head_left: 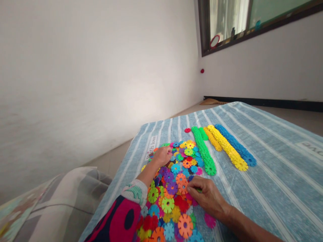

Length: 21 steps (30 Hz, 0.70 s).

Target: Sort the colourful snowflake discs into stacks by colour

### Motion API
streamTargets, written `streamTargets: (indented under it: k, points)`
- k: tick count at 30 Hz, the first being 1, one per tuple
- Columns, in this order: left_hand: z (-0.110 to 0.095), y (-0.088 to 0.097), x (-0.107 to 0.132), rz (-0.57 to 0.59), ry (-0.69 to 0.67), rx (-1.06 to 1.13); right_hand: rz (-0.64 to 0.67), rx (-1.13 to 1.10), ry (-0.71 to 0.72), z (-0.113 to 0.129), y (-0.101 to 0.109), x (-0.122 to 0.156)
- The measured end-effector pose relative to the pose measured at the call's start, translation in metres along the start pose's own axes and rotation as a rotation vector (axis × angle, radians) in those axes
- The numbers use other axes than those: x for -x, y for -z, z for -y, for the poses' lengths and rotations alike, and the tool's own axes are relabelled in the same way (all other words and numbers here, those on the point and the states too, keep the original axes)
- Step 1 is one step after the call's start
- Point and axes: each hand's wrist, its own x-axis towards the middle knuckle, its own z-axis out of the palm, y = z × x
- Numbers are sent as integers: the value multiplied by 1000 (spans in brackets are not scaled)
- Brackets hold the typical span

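A heap of flat, toothed plastic discs (174, 188) in many colours lies on a blue striped cloth (272, 174). My left hand (162, 156) reaches over the far part of the heap, fingers curled down on the discs; what they hold is hidden. My right hand (207, 196) rests at the heap's right edge, pinching a green disc (199, 190). Beyond the heap lie rows of stacked discs: a long green row (204, 152), a short green row (203, 133), an orange row (213, 139), a yellow row (227, 148) and a blue row (236, 146). A lone red disc (187, 130) lies apart.
A pink disc (210, 220) lies loose by my right wrist. A grey cushion (68, 201) sits at the lower left. A white wall runs along the left; bare floor (290, 116) and a dark-framed window (247, 23) are at the back right.
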Motion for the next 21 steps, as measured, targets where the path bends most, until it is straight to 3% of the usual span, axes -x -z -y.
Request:
streamTargets:
  k: [5, 11, 21]
  points:
    - [-11, -3, 6, 76, -139, -17, -2, 3, 7, -1, 0, 0]
    - [-19, -5, 0, 110, -94, -9, 2, -2, 10, 1, 0, 1]
    - [11, 9, -9, 27, -20, 179, -9, 24, 6, 0, 1, 0]
